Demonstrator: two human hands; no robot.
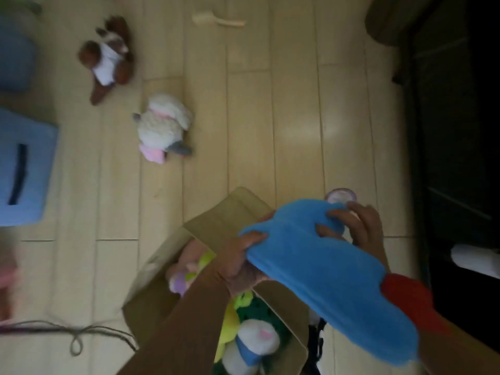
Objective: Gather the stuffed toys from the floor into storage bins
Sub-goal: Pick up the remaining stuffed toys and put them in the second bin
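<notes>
While both hands hold it above the open cardboard box (159, 272), the blue plush toy (324, 266) hangs over the box's right side. The left hand (240, 255) has its grip clenched on the toy's near edge; the right hand (359, 226) grasps its far end. Inside the box lie several soft toys. On the wooden floor (270, 104) a white lamb toy (162, 125) and a brown bear (108, 58) lie apart, beside a blue fabric bin (24, 169).
</notes>
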